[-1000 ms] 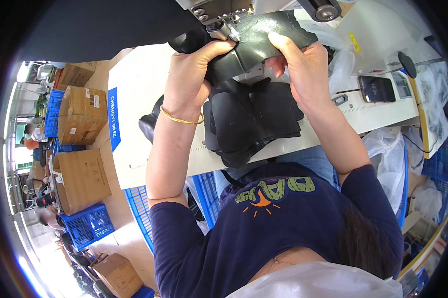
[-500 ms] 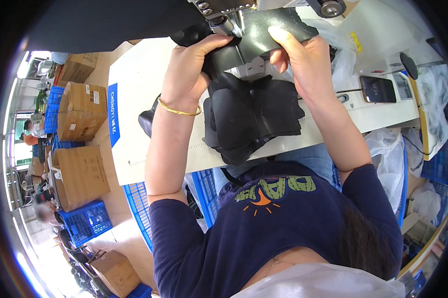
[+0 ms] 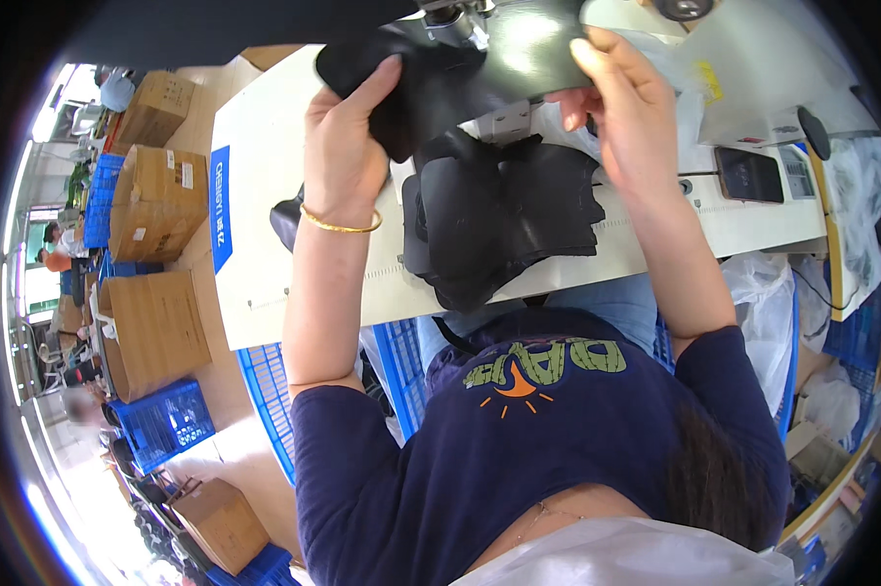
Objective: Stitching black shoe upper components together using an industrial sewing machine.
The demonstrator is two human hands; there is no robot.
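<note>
A shiny black leather-like piece (image 3: pixel 530 61) is stretched between my two hands, under the metal presser foot of a sewing machine (image 3: pixel 457 24). My left hand (image 3: pixel 351 151) grips its left part, thumb on top and the other fingers hidden beneath. On the right edge, my right hand (image 3: pixel 634 107) pinches the piece between thumb and curled fingers. Just below on the white table lies a stack of similar black pieces (image 3: pixel 504 210), touched by neither hand. Another dark piece (image 3: pixel 286 221) shows beyond my left wrist.
The sewing machine's dark body (image 3: pixel 235 29) overhangs the upper left. On the white table (image 3: pixel 265 283), a phone (image 3: pixel 748 176) lies at the right. Clear plastic bags (image 3: pixel 758 293) hang at the right edge. Cardboard boxes (image 3: pixel 152 327) and blue crates (image 3: pixel 167 427) stand on the floor at left.
The black piece has shifted and turned under the machine, its left part now hanging lower. My left hand has moved down a little and left; my right hand has moved right.
</note>
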